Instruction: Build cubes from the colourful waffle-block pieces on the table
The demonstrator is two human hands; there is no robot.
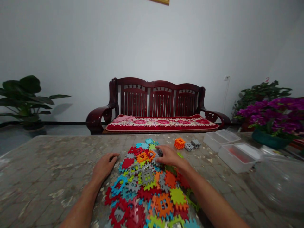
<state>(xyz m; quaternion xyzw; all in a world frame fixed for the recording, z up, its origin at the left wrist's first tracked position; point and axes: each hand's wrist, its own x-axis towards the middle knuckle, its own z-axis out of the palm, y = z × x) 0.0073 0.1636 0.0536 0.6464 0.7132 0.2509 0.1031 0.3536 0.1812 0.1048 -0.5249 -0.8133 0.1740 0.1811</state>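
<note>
A heap of colourful toothed plastic building tiles (136, 184) lies on the table in front of me, in red, orange, lime, blue and grey. My right hand (169, 155) is over the far right part of the heap, thumb and index finger around a grey toothed tile (159, 153); the palm hides part of it. To the left of the heap, my left hand (103, 167) rests on the tabletop, fingers loosely extended and holding nothing. Beyond my right hand stand an orange cube of joined tiles (179, 143) and small grey assembled pieces (195, 143).
Two clear plastic boxes (239, 158) sit at the right, one with something reddish inside. Near them are a large transparent container (280, 180) and purple flowers in a teal pot (268, 139). A wooden bench (158, 98) stands behind the patterned table (59, 167).
</note>
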